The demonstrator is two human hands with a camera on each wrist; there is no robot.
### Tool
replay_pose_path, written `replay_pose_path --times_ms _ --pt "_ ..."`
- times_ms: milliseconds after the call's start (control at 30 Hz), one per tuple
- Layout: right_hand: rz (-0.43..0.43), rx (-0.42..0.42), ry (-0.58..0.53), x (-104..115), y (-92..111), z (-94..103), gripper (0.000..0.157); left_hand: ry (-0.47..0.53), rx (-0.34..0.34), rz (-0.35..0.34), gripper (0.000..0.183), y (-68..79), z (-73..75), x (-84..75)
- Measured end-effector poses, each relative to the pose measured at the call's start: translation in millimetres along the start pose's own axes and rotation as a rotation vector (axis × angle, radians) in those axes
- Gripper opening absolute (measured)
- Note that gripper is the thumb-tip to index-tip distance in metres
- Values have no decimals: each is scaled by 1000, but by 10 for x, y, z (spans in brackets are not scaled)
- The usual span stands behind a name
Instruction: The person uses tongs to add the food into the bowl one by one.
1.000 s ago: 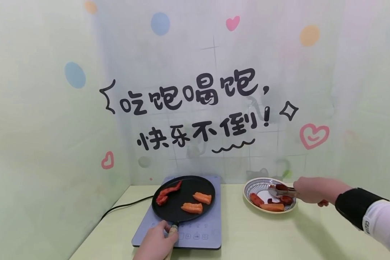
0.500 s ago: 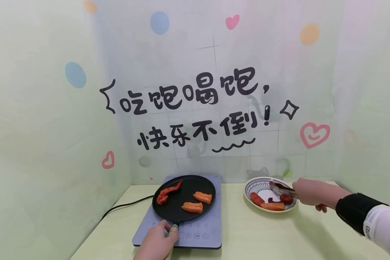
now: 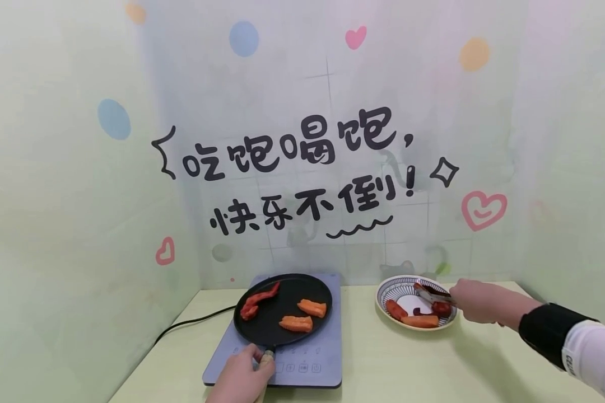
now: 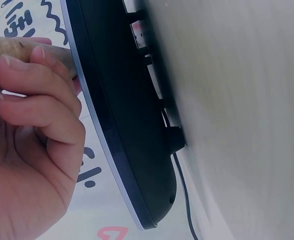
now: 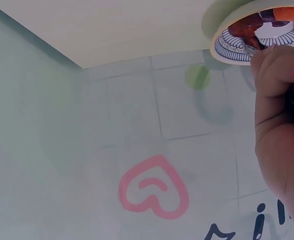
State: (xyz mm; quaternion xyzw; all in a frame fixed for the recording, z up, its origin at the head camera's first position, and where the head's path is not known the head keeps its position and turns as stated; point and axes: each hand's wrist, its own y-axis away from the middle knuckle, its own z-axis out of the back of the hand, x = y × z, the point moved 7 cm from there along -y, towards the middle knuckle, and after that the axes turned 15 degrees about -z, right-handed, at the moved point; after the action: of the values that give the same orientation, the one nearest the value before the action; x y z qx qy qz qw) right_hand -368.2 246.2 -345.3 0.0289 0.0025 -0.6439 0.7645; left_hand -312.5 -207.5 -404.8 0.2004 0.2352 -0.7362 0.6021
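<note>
In the head view my left hand (image 3: 242, 374) holds the light wooden handle (image 3: 266, 360) of a flat black frying pan (image 3: 281, 305). In the pan lie a long red piece of food (image 3: 258, 303) and two orange pieces (image 3: 296, 323). My right hand (image 3: 485, 300) grips a pair of tongs (image 3: 436, 295), their metal tips over the back of a patterned plate (image 3: 382, 300). A dark red piece is by the tips; whether they pinch it I cannot tell. Orange (image 3: 419, 322) and red pieces (image 3: 396, 309) lie at the plate's front.
Beneath the pan is a flat grey induction cooker (image 3: 222, 366) with touch controls along its front. Its black cord (image 3: 194, 321) runs off to the left. A pale green table (image 3: 383, 364) carries everything, and a printed wall sheet (image 3: 302, 257) stands close behind.
The tong tips have shifted from the plate's middle towards its back, beside the dark red food. My left hand and the pan stay in place; the head view shifts slightly.
</note>
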Motion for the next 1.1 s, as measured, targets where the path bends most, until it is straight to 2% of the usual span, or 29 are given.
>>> replay_pose_path --times_ms 100,167,367,567,767,867,1100 --pt "85 -115 64 43 -4 65 19 -4 -5 6 25 9 4 -9" --pt "110 -167 90 52 -2 108 22 -9 -7 9 25 11 5 -15" --pt "96 -186 99 79 -54 279 23 -8 -6 8 25 16 6 -14" --pt "75 -204 142 215 -124 560 20 -4 -6 4 25 23 5 -8" --pt "96 -219 153 514 -224 902 17 0 -8 9 25 24 0 27" --pt "104 -198 132 694 -279 1029 19 3 -4 11 25 15 -6 45" --pt "179 -163 134 1233 -355 1116 26 13 -9 -33 26 -18 -6 46"
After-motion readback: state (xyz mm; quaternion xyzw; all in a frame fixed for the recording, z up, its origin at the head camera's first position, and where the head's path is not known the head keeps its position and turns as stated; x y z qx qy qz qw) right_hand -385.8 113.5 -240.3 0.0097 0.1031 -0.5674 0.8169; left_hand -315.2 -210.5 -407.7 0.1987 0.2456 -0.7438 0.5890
